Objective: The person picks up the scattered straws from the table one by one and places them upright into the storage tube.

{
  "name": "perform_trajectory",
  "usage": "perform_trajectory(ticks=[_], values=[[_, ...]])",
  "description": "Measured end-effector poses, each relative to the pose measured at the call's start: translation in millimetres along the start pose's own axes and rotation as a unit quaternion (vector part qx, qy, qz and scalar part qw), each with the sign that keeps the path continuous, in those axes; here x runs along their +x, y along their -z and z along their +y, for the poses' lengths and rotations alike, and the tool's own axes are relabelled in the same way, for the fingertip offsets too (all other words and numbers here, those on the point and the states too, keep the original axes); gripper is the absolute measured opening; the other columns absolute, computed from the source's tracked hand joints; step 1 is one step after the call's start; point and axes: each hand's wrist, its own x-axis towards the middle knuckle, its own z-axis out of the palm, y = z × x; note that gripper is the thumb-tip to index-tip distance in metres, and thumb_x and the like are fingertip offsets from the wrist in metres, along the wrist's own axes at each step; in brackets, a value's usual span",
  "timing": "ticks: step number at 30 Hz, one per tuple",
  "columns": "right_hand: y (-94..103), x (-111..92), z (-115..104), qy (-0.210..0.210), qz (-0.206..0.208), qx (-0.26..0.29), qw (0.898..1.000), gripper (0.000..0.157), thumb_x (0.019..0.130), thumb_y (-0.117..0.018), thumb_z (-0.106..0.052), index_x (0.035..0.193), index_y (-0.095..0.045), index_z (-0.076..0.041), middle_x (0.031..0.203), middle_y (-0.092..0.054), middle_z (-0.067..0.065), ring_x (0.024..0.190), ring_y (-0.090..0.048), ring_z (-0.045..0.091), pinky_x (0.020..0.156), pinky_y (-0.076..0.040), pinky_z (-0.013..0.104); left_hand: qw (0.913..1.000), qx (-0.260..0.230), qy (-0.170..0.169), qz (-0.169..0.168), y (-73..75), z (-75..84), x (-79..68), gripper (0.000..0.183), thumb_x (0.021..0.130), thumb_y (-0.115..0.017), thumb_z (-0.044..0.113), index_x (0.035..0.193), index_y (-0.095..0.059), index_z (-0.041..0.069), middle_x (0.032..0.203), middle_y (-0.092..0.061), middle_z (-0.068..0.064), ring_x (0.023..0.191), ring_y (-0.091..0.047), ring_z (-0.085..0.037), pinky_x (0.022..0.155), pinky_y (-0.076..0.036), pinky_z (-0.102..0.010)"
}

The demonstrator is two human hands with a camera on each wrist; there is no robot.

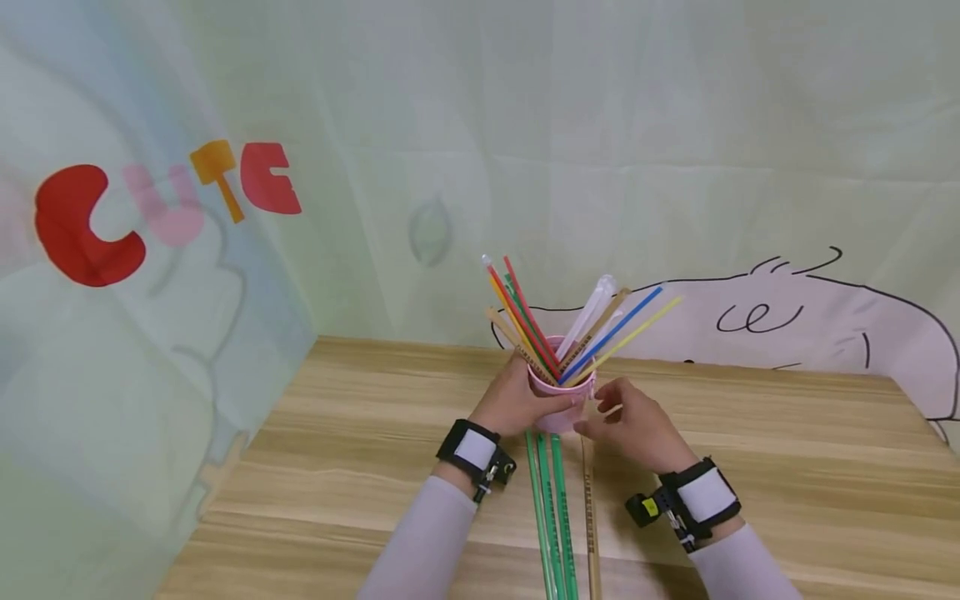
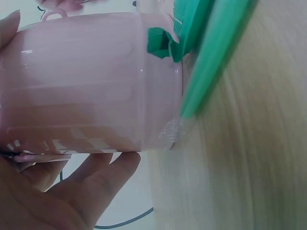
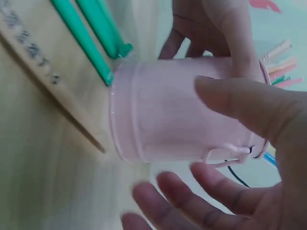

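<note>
A small pink bucket [image 1: 561, 408] with a side handle stands on the table, full of straws [image 1: 551, 354] in red, green, orange, blue, yellow, white and brown. My left hand [image 1: 516, 398] grips it from the left, thumb across the front and fingers round the far side. On the other side, my right hand [image 1: 633, 425] is spread by the handle [image 3: 225, 152], its thumb [image 3: 240, 103] over the bucket's wall in the right wrist view and its fingers apart below. Several green wrapped straws [image 1: 557, 517] and a brown wrapped straw [image 1: 591, 517] lie in front of the bucket.
The wooden table [image 1: 360, 400] ends at the back against a pale cloth backdrop [image 1: 465, 125] with cartoon drawings. Red, pink and orange letters [image 1: 90, 225] show on its left part. A camera strap [image 1: 474, 450] circles each wrist.
</note>
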Motion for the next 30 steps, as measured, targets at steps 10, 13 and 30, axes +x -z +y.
perform_trajectory(ticks=[10,13,30], values=[[-20.8,-21.1,-0.8,0.021,-0.036,-0.092,0.995,0.032,0.077,-0.088,-0.021,0.085,-0.059,-0.011,0.075,-0.057,0.001,0.069,-0.052,0.016,0.059,-0.042,0.030,0.9999,0.006,-0.007,0.007,-0.9,-0.8,0.3,0.088,0.080,-0.090,0.041,0.154,-0.043,0.031,0.148,-0.056,0.002,0.134,-0.054,-0.013,0.117,-0.043,-0.042],[-26.4,-22.6,-2.1,0.019,-0.030,-0.110,0.993,0.030,0.074,-0.087,-0.013,0.082,-0.058,-0.011,0.074,-0.056,0.002,0.068,-0.051,0.017,0.059,-0.041,0.031,0.9999,0.005,-0.008,0.007,-1.0,-2.0,0.6,0.088,0.080,-0.089,0.041,0.154,-0.042,0.031,0.148,-0.056,0.002,0.135,-0.054,-0.014,0.117,-0.043,-0.042],[-32.7,-20.7,-3.4,-0.006,-0.034,-0.091,0.995,0.036,0.071,-0.086,-0.002,0.081,-0.053,-0.011,0.072,-0.054,0.005,0.067,-0.051,0.020,0.057,-0.039,0.032,0.9999,-0.002,-0.016,-0.002,-0.4,-3.5,1.8,0.084,0.082,-0.089,0.036,0.153,-0.044,0.029,0.147,-0.057,0.002,0.134,-0.055,-0.012,0.116,-0.044,-0.040]])
